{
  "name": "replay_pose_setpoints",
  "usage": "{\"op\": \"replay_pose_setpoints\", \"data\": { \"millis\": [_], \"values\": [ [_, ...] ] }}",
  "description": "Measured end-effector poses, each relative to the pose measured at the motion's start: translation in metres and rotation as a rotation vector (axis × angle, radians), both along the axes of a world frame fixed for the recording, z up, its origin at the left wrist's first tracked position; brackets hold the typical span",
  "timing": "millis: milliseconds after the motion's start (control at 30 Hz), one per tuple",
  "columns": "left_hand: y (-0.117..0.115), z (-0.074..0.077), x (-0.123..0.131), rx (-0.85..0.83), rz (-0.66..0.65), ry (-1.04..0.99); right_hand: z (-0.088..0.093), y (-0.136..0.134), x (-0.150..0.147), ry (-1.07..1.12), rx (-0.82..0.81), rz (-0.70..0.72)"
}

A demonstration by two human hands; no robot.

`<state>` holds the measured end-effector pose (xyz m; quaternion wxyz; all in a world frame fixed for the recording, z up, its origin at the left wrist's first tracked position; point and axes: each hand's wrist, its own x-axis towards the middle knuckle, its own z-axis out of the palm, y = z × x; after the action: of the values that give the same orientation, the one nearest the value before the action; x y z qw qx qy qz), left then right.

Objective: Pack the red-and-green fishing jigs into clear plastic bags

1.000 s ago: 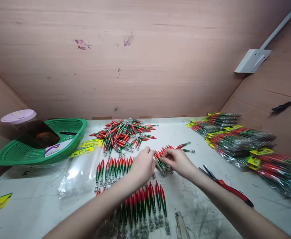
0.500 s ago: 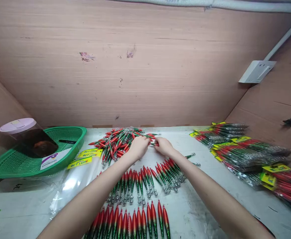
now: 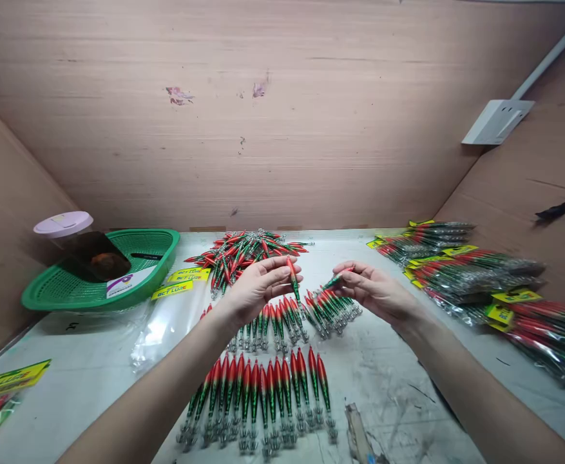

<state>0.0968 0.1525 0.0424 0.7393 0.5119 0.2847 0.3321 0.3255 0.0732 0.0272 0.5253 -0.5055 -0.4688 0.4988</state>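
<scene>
Between the thumb and fingers of my left hand (image 3: 265, 283) is a red-and-green fishing lure (image 3: 294, 278), its red tip up. My right hand (image 3: 372, 290) pinches another fishing lure (image 3: 333, 281), slanting with its green end toward the left. Both hands are raised over the middle row of lures (image 3: 275, 322), which lie side by side with red tips away from me. A nearer row of lures (image 3: 263, 393) lies the same way, metal hook crowns toward me. Behind my left hand rises a tangled pile of lures (image 3: 243, 254).
At left a green basket (image 3: 103, 299) holds a lidded cup (image 3: 82, 241). Clear bags with yellow header cards (image 3: 176, 290) lie beside it. Packed lure bags (image 3: 475, 274) are stacked at right. A socket box (image 3: 497, 122) sits on the wall.
My hands have come back from the pile and moved apart, each now holding a lure. The view has tilted down, showing more of the near row.
</scene>
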Motion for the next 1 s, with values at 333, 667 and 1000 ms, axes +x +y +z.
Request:
{"op": "replay_pose_setpoints", "data": {
  "millis": [333, 667, 1000],
  "values": [
    [-0.049, 0.009, 0.013, -0.133, -0.193, -0.042, 0.027, -0.062, -0.015, 0.181, -0.018, 0.256],
    [-0.07, 0.004, 0.02, -0.149, -0.301, 0.0, 0.017, -0.069, -0.016, 0.143, 0.07, 0.388],
    [-0.083, -0.025, 0.037, 0.09, -0.249, 0.358, -0.005, -0.073, 0.0, -0.101, -0.103, 0.455]
  ]
}}
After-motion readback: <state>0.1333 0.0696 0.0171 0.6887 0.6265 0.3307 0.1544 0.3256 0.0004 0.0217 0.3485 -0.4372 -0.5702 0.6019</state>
